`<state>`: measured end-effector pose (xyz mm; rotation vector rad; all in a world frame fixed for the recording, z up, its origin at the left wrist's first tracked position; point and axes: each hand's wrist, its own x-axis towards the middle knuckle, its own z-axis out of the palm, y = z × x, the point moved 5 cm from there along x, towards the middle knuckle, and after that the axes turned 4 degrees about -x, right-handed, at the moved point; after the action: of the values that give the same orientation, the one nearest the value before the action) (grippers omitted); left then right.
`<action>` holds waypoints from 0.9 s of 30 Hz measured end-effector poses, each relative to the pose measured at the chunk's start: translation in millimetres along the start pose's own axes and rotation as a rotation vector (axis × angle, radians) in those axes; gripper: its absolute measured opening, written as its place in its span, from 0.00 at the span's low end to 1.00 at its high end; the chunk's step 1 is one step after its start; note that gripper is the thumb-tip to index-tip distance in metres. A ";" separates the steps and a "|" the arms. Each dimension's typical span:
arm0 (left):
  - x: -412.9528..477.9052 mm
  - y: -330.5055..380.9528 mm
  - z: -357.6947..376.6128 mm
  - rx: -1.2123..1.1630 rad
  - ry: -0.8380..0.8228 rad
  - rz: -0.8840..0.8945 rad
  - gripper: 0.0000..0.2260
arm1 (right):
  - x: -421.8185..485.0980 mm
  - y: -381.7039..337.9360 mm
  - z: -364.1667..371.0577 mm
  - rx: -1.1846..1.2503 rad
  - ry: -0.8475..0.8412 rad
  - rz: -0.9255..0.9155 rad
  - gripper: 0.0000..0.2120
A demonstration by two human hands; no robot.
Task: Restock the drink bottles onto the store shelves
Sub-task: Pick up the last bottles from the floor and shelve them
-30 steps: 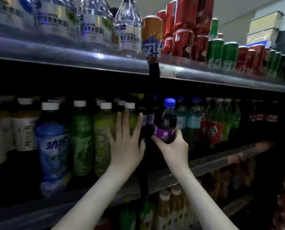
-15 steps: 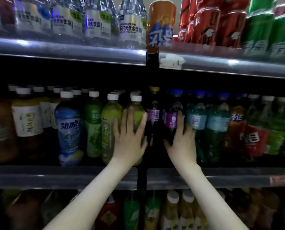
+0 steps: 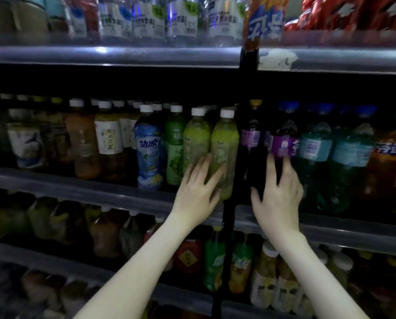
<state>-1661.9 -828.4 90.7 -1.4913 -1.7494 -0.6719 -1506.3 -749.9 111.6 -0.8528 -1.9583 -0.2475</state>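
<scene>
Since a second ago the purple bottle (image 3: 283, 146) has gone from my right hand (image 3: 278, 194) onto the middle shelf (image 3: 353, 227), front row, just right of the post (image 3: 248, 63). Both hands are empty now with fingers straight: the right one low against the bottle, the left hand (image 3: 198, 189) flat on a green bottle (image 3: 224, 155). It's full plastic, so I'd guess heavyish, stiff and a bit slick. Best to grab it round the waist under the label.

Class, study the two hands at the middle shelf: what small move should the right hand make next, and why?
Probably draw the right hand away: the dark bottle with the purple label already stands on the shelf, and its straight fingers only touch it.
</scene>
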 end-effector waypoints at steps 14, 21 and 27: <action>-286.7 -225.8 -134.5 0.116 -0.114 -0.527 0.23 | -163.4 -362.9 102.3 0.536 -0.378 -0.434 0.24; -402.5 -350.7 -236.3 0.279 -0.127 -0.796 0.24 | -216.2 -556.6 147.8 0.662 -0.545 -0.523 0.24; -480.8 -474.8 -292.1 0.332 -0.151 -0.948 0.24 | -245.7 -716.4 188.1 0.737 -0.595 -0.623 0.25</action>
<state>-2040.8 -1434.2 -86.8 -0.4334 -2.5286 -0.6657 -2031.1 -1298.0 -70.6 0.2149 -2.5583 0.4110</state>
